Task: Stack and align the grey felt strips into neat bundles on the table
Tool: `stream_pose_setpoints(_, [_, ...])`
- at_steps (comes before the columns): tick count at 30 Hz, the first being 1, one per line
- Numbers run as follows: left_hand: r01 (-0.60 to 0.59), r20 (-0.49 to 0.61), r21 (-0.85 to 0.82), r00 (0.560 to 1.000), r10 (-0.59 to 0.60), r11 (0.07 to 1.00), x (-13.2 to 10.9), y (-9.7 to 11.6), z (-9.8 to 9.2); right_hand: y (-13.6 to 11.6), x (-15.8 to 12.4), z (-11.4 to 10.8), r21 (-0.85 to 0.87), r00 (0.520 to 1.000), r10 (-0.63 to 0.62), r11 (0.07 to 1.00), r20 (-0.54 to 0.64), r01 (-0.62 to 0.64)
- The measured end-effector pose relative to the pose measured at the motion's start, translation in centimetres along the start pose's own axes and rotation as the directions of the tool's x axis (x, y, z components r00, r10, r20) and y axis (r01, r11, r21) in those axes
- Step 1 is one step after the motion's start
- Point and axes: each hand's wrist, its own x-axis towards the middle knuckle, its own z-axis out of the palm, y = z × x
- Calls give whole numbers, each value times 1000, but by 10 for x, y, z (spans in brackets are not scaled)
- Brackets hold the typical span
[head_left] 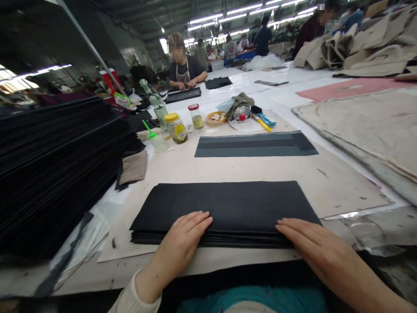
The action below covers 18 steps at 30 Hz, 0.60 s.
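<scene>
A stack of black fabric panels [224, 204] lies before me on a beige sheet [182, 169], its layers showing along the near edge. Over that edge, left of its middle, my left hand [185, 237] rests with fingers stretched out on the top panel. My right hand [309, 241] lies the same way near the right corner, fingers straight and flat. Both thumbs are hidden. Beyond the stack is a single dark grey panel [254, 152] with a darker strip along it.
A tall pile of black pieces [58, 174] stands at left beside a brown cloth scrap [133, 167]. Farther back are a yellow-lidded jar [177, 130], a red-lidded jar [196, 117], a yellow-handled brush [262, 121] and a worker [187, 67]. Padded fabric [368, 121] lies right.
</scene>
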Motion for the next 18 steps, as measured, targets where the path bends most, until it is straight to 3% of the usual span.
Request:
stream_pose_setpoints(8, [-26, 83, -37, 996, 29, 999, 4, 2, -1, -1, -4, -11, -51, 999, -37, 998, 9, 38])
stream_pose_setpoints(12, [-95, 119, -95, 987, 107, 991, 11, -7, -20, 1, 6, -25, -11, 997, 19, 1000, 74, -19])
stream_pose_setpoints(15, [-111, 126, -114, 984, 125, 987, 32, -18, -39, 28, 23, -34, -24, 990, 79, 997, 118, -77])
stream_pose_setpoints(18, [-105, 158, -62, 981, 114, 993, 74, -35, -44, 76, 50, -36, -152, 978, 129, 983, 166, -103])
